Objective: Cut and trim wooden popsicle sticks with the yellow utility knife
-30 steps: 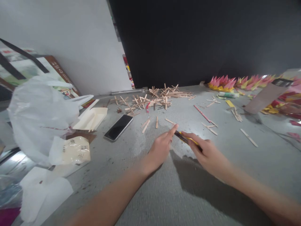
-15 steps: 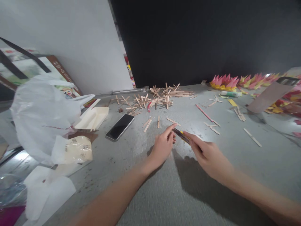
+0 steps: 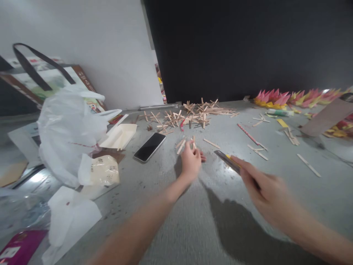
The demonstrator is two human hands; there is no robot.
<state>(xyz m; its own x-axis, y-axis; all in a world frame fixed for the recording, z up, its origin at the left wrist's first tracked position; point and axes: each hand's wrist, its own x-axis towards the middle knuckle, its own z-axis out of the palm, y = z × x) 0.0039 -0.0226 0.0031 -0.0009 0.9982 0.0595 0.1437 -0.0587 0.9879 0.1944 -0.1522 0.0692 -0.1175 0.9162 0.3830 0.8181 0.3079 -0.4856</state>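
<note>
My right hand (image 3: 264, 187) is wrapped round a dark utility knife (image 3: 227, 161) with a bit of yellow on it, its tip pointing up and left above the grey table. My left hand (image 3: 191, 160) is over the table's middle, its fingers curled at a small wooden stick (image 3: 194, 142); whether they grip it is unclear. Just left of those fingers lie two short stick pieces (image 3: 181, 146), and another stick (image 3: 211, 143) rests to their right. Behind is a heap of crossed wooden sticks (image 3: 202, 113).
A phone (image 3: 149, 147), a cream tray (image 3: 121, 136) and a white plastic bag (image 3: 68, 136) are on the left. To the right are a striped straw (image 3: 248, 134), loose sticks (image 3: 309, 165) and pink-yellow paper flowers (image 3: 271, 99). A black panel (image 3: 248, 48) stands behind.
My hands have moved apart. The left has left the knife tip and reached towards the short sticks; the right has drawn the knife rightward. The view has shifted slightly left.
</note>
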